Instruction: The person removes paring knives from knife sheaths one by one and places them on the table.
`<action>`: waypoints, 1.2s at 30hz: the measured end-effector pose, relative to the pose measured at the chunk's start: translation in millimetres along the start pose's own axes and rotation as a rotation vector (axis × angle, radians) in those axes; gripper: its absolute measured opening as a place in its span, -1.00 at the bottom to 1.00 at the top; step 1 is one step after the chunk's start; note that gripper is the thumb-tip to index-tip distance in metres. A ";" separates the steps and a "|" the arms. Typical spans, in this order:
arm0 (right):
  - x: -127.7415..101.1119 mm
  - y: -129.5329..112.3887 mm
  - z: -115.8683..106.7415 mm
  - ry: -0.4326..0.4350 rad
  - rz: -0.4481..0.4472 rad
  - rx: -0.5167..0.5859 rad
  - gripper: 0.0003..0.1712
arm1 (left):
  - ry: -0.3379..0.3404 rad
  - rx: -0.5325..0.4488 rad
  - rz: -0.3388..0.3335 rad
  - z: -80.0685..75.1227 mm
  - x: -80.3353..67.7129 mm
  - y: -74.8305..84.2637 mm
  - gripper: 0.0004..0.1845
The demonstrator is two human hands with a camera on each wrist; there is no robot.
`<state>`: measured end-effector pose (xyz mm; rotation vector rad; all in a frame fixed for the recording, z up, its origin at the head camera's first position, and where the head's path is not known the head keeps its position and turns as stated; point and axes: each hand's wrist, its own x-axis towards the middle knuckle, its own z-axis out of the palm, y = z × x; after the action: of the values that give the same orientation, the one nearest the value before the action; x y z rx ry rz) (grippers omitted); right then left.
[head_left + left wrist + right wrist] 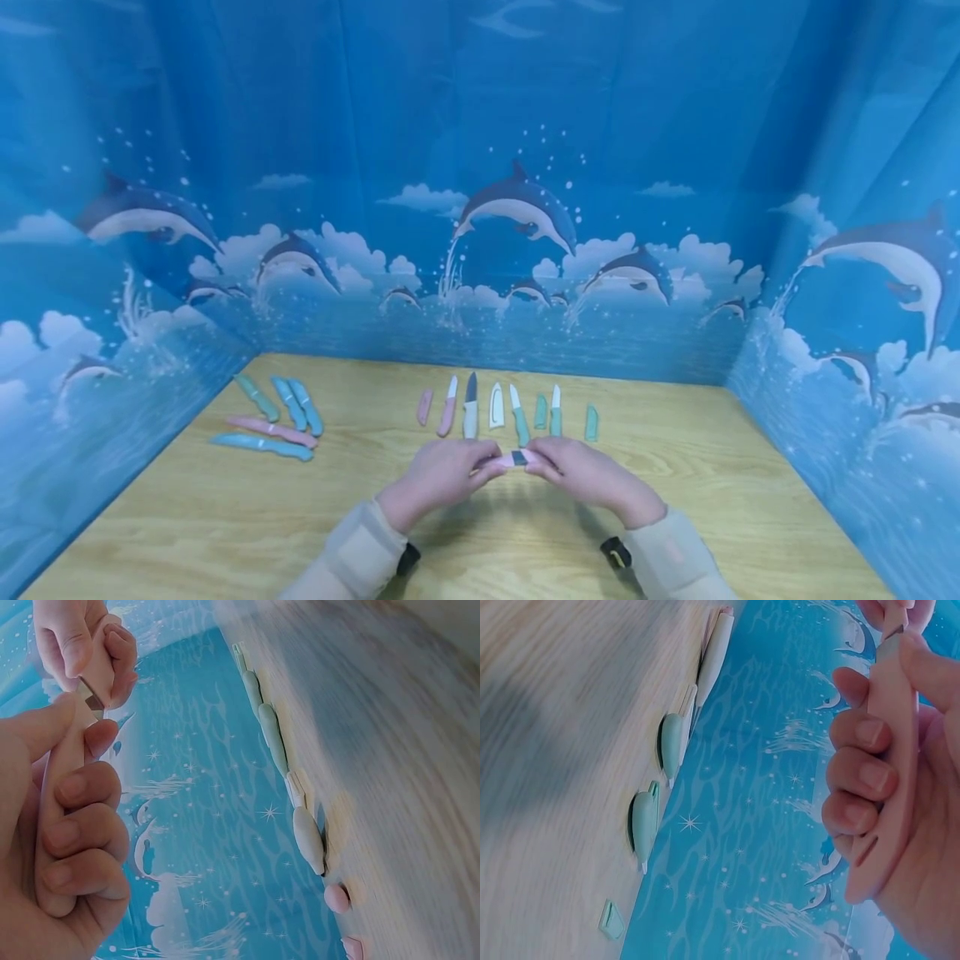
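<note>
Between my two hands is a pink knife, a short stretch of its dark blade showing. My left hand curls its fingers round the handle, with the thumb near the blade end. My right hand grips a pink knife sheath that covers the rest of the blade. A slot shows at the sheath's far end in the right wrist view. The hands are close together above the table. Just beyond them lie a white-handled knife with a dark blade and a green knife.
Along the back lie a pink sheath, pink knife, white sheath, another green knife and green sheaths. Several blue, pink and green knives lie at the left. A dolphin-print curtain surrounds the wooden table.
</note>
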<state>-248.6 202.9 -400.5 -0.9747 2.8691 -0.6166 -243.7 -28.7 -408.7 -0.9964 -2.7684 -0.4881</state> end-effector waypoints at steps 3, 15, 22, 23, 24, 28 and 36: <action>0.4 -0.2 -1.5 -0.012 0.001 0.009 -0.72 | -0.004 -0.006 0.002 -0.5 0.6 -0.8 -0.76; -3.3 7.4 -4.9 -0.004 0.011 0.002 -0.54 | -0.017 0.001 -0.041 -4.2 -1.0 -3.5 -0.75; -2.7 8.2 -5.6 -0.006 0.011 0.006 -0.53 | -0.012 0.021 -0.041 -5.1 -2.4 -3.7 -0.73; -2.8 8.0 -5.9 -0.006 0.011 0.006 -0.53 | -0.012 0.023 -0.042 -4.7 -2.2 -3.9 -0.73; -2.7 8.4 -5.9 -0.007 0.010 0.005 -0.52 | -0.012 0.024 -0.043 -4.4 -2.1 -4.2 -0.73; -2.7 8.5 -6.4 -0.016 0.015 0.009 -0.52 | -0.015 0.027 -0.041 -3.0 -1.3 -5.5 -0.74; -1.9 9.5 -7.4 -0.021 0.008 0.013 -0.54 | -0.011 0.023 -0.039 -3.3 -1.8 -5.9 -0.74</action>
<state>-253.8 213.5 -397.5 -0.9620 2.8450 -0.6200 -246.0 -35.2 -407.5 -0.9441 -2.8011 -0.4565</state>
